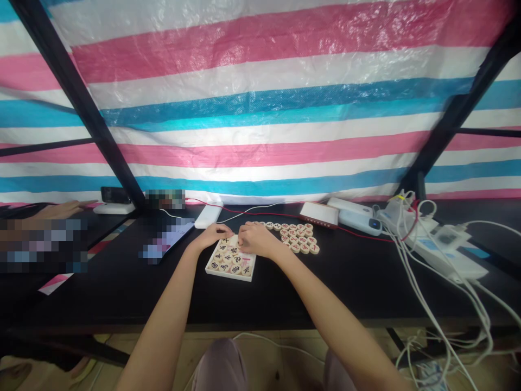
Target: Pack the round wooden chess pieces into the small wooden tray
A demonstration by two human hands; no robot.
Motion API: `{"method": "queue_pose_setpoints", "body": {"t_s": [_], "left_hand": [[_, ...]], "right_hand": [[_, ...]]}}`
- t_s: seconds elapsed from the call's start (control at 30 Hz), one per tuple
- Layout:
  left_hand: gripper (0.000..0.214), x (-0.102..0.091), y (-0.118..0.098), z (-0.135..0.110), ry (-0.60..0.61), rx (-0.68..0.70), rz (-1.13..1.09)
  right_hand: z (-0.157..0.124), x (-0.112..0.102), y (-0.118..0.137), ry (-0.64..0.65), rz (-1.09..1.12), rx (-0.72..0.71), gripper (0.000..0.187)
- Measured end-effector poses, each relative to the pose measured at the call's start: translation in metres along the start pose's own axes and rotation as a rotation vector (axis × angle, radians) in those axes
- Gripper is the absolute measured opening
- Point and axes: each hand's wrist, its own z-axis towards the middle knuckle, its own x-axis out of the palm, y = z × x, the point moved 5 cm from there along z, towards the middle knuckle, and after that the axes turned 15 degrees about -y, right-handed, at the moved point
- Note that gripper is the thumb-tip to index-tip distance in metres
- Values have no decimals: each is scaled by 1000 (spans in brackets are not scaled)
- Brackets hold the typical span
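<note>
1. My knees [222, 364], bottom edge of the view, under the front of the black worktop [345, 282].

2. Shallow white tray [228, 276], on the worktop straight ahead of me. The near rows hold round wooden xiangqi pieces [228, 259] lying flat and face up, packed side by side. My 2 hands cover the far rows, so I cannot tell whether those are full.

3. My left hand [214, 234], on the tray's far left corner. Its fingers are curled down onto the pieces. I cannot tell whether they hold 1.

4. My right hand [254, 239], on the tray's far right corner, just beside the left. Its fingers are bunched and bent downward. Whatever sits under the tips is hidden.

5. Loose xiangqi pieces [296, 237], a flat cluster on the worktop just right of the right hand, outside the tray. My judgement is that the tray is partly filled and this batch is what is left.

6. Red-edged flat box [319, 214], beyond the loose cluster.

7. White power banks [358, 220], right of that box. A white power strip [443, 250] with tangled white cables [423, 304] runs off the right end.

8. A second person's hand [61, 209], far left, flat on the worktop and well apart from mine.

9. Striped pink, white and blue tarpaulin [260, 108], the backdrop behind everything.
</note>
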Motion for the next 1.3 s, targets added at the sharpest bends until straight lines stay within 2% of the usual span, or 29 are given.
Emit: {"method": "queue_pose_setpoints", "body": {"t_s": [0.2,0.3,0.37,0.47,0.53,0.6,0.73,1.0,1.3], "left_hand": [[33,0,0,1,-4,0,8],[33,0,2,1,0,-3,2],[34,0,2,1,-1,-12,8],[36,-1,0,0,-13,-20,30],[36,-1,-1,-1,-11,-15,39],[37,-1,-1,-1,-1,-17,39],[37,-1,1,0,0,-22,34],[38,-1,0,0,3,-9,40],[39,-1,-1,-1,-4,-17,37]], "right_hand": [[1,5,1,15,34,11,3],[2,-1,-6,-10,57,36,6],[2,-13,-19,-100,123,108,13],[-7,-35,-52,-241,147,307,22],[-17,-42,-72,-220,61,408,20],[-25,-42,-84,-148,-5,441,14],[-28,-32,-84,-57,-33,404,8],[-21,-24,-71,10,-75,347,6],[-21,-19,-71,-10,-118,303,11]]}}
